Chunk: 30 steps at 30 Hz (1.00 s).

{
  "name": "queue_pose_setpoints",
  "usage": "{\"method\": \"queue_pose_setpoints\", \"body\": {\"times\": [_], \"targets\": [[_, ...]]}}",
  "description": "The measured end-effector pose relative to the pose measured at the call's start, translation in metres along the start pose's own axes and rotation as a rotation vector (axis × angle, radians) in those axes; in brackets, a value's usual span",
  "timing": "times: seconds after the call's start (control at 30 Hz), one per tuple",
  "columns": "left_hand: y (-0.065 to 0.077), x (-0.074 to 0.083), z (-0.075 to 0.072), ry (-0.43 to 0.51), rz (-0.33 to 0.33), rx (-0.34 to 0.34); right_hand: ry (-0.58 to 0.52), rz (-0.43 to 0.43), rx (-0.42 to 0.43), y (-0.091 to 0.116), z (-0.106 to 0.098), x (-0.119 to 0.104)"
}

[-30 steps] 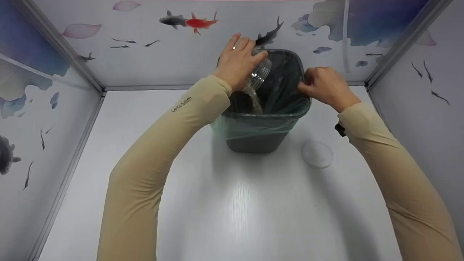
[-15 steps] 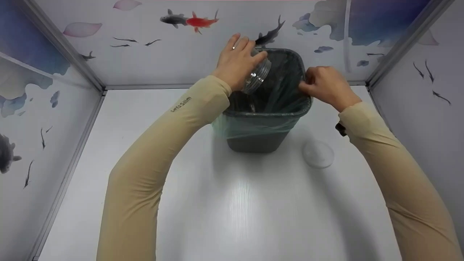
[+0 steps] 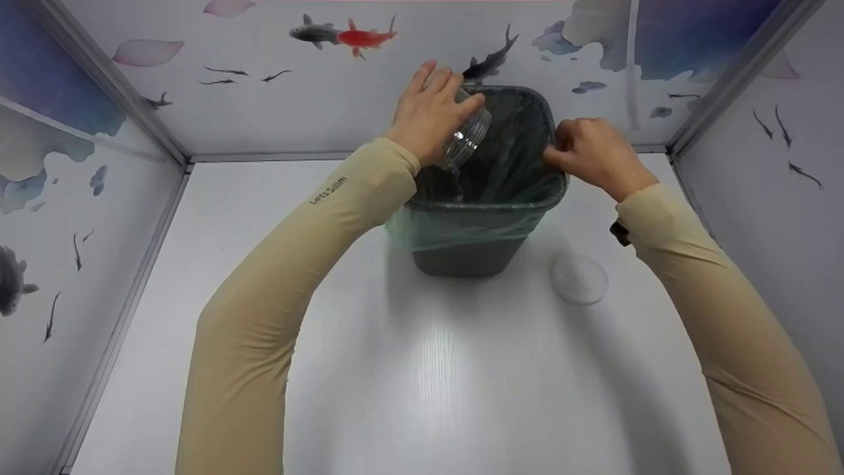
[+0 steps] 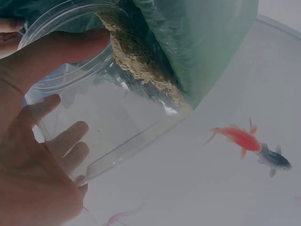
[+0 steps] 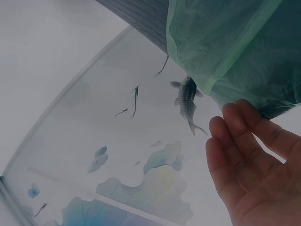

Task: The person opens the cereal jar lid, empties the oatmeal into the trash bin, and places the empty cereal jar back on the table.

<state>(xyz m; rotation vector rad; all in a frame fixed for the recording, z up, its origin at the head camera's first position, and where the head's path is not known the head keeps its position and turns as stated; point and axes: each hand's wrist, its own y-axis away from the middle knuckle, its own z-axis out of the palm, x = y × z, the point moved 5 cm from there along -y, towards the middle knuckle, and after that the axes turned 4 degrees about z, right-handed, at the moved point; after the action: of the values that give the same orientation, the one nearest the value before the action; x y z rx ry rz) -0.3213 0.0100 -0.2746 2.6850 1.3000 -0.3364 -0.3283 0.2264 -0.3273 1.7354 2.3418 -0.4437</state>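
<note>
A clear plastic jar (image 3: 469, 140) is tipped mouth-down over a dark grey trash can (image 3: 461, 262), in the grip of my left hand (image 3: 427, 119). Tan, flaky material (image 4: 136, 59) lies along the jar's lower side in the left wrist view, and a thin trickle falls from the mouth. A green translucent bag (image 3: 475, 229) lines the can and folds over its rim. On the can's right side, my right hand (image 3: 597, 157) grips the rim and bag, thumb on the inside. Its fingers (image 5: 235, 127) touch the bag's outside in the right wrist view.
A round clear lid (image 3: 579, 280) lies flat on the white table (image 3: 422, 382), right of the can. Panels painted with fish and leaves (image 3: 231, 119) enclose the table at the back and both sides.
The stream of tan material from the jar has thinned to a trickle. Both hands and the can have stayed almost in place.
</note>
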Motion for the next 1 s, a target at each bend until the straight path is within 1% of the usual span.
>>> {"method": "queue_pose_setpoints", "body": {"times": [0.23, 0.57, 0.77, 1.0], "targets": [[-0.0008, 0.0007, 0.0009, -0.019, 0.011, -0.012, -0.013, 0.006, -0.005, -0.0002, -0.0006, -0.0003], [-0.0005, 0.0019, 0.0034, -0.03, 0.01, 0.012, -0.001, -0.013, 0.012, 0.0002, -0.002, -0.0027], [-0.0008, 0.0021, 0.004, -0.019, 0.012, 0.025, 0.005, -0.017, 0.009, 0.0, -0.0026, -0.0038], [-0.0006, 0.0027, 0.0048, -0.023, 0.015, 0.022, 0.002, -0.019, 0.005, 0.0001, -0.0013, -0.0028]]}}
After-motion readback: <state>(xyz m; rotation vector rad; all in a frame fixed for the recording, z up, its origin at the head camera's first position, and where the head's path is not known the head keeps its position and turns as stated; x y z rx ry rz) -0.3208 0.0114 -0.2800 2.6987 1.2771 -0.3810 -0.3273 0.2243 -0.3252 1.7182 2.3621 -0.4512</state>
